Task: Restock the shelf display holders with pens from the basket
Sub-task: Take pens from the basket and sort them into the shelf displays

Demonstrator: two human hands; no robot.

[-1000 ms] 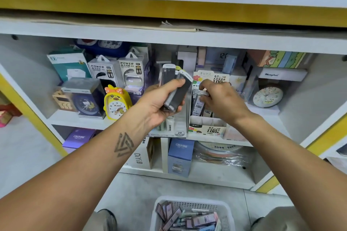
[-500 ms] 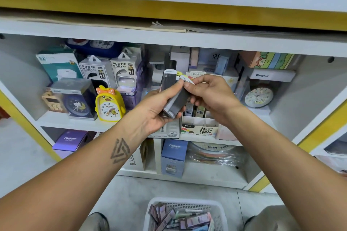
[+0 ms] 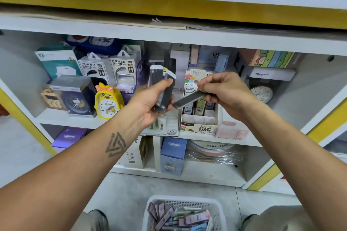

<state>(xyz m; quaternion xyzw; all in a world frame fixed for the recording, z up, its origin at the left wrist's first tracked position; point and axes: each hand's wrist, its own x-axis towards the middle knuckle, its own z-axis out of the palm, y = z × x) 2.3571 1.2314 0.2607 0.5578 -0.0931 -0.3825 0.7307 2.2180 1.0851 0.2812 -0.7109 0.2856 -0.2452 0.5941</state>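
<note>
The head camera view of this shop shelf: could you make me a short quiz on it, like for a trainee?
1. True or false: the left hand grips a bunch of dark packs.
2. What does the right hand pinch? A) a clock B) a single dark pack C) nothing
3. Where does the white basket stand?

Key: 1 true; 2 B; 3 on the floor below the shelf, between the person's knees.

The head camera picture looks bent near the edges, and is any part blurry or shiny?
Head view: wide-angle lens bows the shelf board; the dark pack in the right hand is slightly motion-smeared; soft glare on the plastic-wrapped rolls; lighting is even.
</note>
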